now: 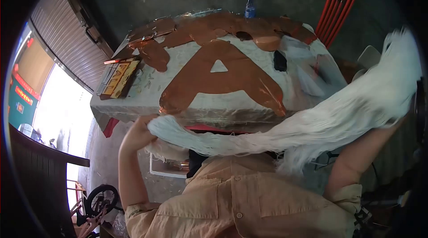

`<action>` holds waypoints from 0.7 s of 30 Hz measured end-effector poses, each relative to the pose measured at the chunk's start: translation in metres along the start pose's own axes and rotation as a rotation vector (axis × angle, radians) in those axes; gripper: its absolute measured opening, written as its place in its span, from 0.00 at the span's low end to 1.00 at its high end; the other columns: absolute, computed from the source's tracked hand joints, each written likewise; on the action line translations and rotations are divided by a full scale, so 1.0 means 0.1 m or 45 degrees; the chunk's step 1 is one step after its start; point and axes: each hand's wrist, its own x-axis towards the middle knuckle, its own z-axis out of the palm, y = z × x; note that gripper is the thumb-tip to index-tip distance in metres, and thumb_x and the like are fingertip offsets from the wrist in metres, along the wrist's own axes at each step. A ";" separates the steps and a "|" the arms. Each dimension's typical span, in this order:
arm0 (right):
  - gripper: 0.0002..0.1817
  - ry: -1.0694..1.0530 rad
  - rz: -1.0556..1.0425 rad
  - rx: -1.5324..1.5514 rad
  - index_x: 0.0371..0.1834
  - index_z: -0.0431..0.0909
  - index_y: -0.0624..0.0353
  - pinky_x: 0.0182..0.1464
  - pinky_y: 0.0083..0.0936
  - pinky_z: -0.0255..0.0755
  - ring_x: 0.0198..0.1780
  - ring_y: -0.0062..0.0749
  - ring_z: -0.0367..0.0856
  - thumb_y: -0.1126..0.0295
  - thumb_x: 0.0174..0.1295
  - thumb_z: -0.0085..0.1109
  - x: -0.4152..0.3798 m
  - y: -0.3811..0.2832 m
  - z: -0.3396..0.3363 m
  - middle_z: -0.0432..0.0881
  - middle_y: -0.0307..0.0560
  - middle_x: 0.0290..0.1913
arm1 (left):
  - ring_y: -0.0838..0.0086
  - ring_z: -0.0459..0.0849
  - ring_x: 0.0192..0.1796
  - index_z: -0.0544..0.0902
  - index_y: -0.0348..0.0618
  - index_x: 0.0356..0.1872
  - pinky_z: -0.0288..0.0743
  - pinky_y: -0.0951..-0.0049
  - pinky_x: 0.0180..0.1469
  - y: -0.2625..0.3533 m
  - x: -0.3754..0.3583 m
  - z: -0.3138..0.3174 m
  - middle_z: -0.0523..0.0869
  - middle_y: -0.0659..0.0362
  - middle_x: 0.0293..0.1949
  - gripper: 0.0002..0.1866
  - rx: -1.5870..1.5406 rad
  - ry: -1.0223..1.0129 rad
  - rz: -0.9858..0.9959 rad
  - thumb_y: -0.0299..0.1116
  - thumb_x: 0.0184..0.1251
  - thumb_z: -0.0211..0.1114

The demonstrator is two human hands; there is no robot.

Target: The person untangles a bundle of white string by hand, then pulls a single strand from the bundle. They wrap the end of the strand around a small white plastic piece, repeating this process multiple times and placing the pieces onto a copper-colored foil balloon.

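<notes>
A long bundle of white yarn stretches across in front of my body, narrow at the left and wide, loose and blurred at the right. My left hand is closed round its narrow end, just off the table's front edge. At the right, my forearm runs up under the wide part of the yarn. The yarn covers my right hand, so its fingers do not show. Beyond the bundle, a brown leather-like piece shaped like a letter A lies flat on the cloth-covered table.
More brown pieces lie along the table's back. A yellow-and-black box is at the left edge, a black object and clear plastic at the right. A blue-labelled bottle stands behind. Red pipes rise at the back right.
</notes>
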 end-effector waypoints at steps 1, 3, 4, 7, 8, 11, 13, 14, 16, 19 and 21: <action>0.25 -0.012 0.046 -0.065 0.63 0.58 0.61 0.60 0.22 0.60 0.61 0.33 0.65 0.62 0.65 0.40 -0.20 0.15 -0.04 0.64 0.47 0.62 | 0.86 0.71 0.21 0.79 0.34 0.36 0.64 0.83 0.22 -0.13 -0.01 0.04 0.76 0.66 0.19 0.12 -0.048 -0.049 -0.044 0.24 0.48 0.57; 0.25 -0.116 0.163 -0.213 0.63 0.58 0.61 0.61 0.22 0.60 0.61 0.33 0.65 0.62 0.65 0.39 -0.46 0.37 -0.01 0.63 0.47 0.63 | 0.85 0.71 0.21 0.79 0.34 0.36 0.64 0.83 0.22 -0.23 -0.06 0.08 0.76 0.66 0.19 0.12 -0.030 -0.024 -0.174 0.24 0.49 0.57; 0.24 -0.260 0.259 -0.341 0.62 0.59 0.61 0.60 0.22 0.61 0.61 0.34 0.66 0.63 0.64 0.40 -0.42 0.40 0.02 0.65 0.48 0.61 | 0.85 0.71 0.20 0.79 0.34 0.37 0.64 0.83 0.22 -0.29 -0.10 0.11 0.76 0.65 0.19 0.12 -0.018 0.006 -0.297 0.25 0.49 0.56; 0.22 -0.726 0.524 -0.725 0.60 0.63 0.62 0.58 0.24 0.63 0.59 0.34 0.68 0.65 0.64 0.41 -0.49 0.54 0.02 0.69 0.49 0.58 | 0.82 0.73 0.20 0.78 0.39 0.37 0.64 0.82 0.21 -0.62 -0.25 0.07 0.76 0.65 0.21 0.10 -0.326 0.164 -0.325 0.26 0.53 0.55; 0.22 -0.170 0.426 -0.652 0.59 0.63 0.63 0.57 0.25 0.65 0.57 0.35 0.70 0.64 0.63 0.42 -0.70 0.60 -0.10 0.69 0.50 0.57 | 0.82 0.73 0.20 0.78 0.39 0.37 0.64 0.82 0.21 -0.70 -0.28 0.09 0.76 0.65 0.21 0.10 -0.323 0.164 -0.347 0.26 0.53 0.55; 0.23 0.755 0.463 -0.417 0.57 0.65 0.65 0.50 0.30 0.72 0.49 0.37 0.75 0.62 0.62 0.46 -1.03 0.52 -0.51 0.71 0.51 0.54 | 0.82 0.72 0.20 0.78 0.38 0.38 0.64 0.82 0.22 -0.88 -0.33 0.18 0.75 0.66 0.19 0.11 -0.521 0.223 -0.297 0.24 0.52 0.55; 0.23 0.895 0.576 -0.417 0.56 0.65 0.65 0.47 0.31 0.74 0.48 0.38 0.76 0.62 0.62 0.47 -1.09 0.53 -0.47 0.72 0.51 0.54 | 0.82 0.74 0.21 0.78 0.37 0.38 0.68 0.79 0.23 -1.00 -0.28 0.28 0.78 0.62 0.21 0.11 -0.170 0.065 -0.313 0.26 0.52 0.57; 0.17 0.490 0.802 -0.855 0.49 0.69 0.63 0.32 0.26 0.70 0.36 0.32 0.76 0.64 0.61 0.47 -1.14 0.59 -0.44 0.74 0.47 0.42 | 0.82 0.74 0.21 0.78 0.37 0.38 0.68 0.79 0.23 -1.11 -0.28 0.32 0.78 0.62 0.21 0.11 -0.175 0.062 -0.328 0.26 0.52 0.57; 0.12 0.024 1.044 -1.553 0.40 0.73 0.62 0.27 0.26 0.68 0.29 0.34 0.77 0.70 0.54 0.50 -1.26 0.77 -0.43 0.78 0.47 0.30 | 0.72 0.80 0.25 0.77 0.35 0.38 0.72 0.74 0.29 -1.48 -0.30 0.39 0.82 0.55 0.26 0.13 0.370 0.066 -0.585 0.28 0.50 0.60; 0.12 -0.269 1.164 -1.931 0.35 0.74 0.63 0.38 0.33 0.70 0.35 0.46 0.78 0.77 0.44 0.53 -1.39 1.06 -0.36 0.78 0.55 0.29 | 0.55 0.80 0.39 0.78 0.39 0.39 0.73 0.62 0.40 -1.95 -0.57 0.59 0.81 0.47 0.33 0.15 0.818 -0.093 -0.590 0.30 0.47 0.61; 0.14 -0.435 1.125 -2.155 0.34 0.74 0.63 0.40 0.37 0.69 0.39 0.53 0.76 0.80 0.39 0.52 -1.55 1.27 -0.34 0.77 0.59 0.32 | 0.52 0.78 0.42 0.79 0.40 0.39 0.73 0.60 0.42 -2.03 -0.60 0.73 0.81 0.46 0.36 0.15 0.888 -0.203 -0.636 0.31 0.46 0.62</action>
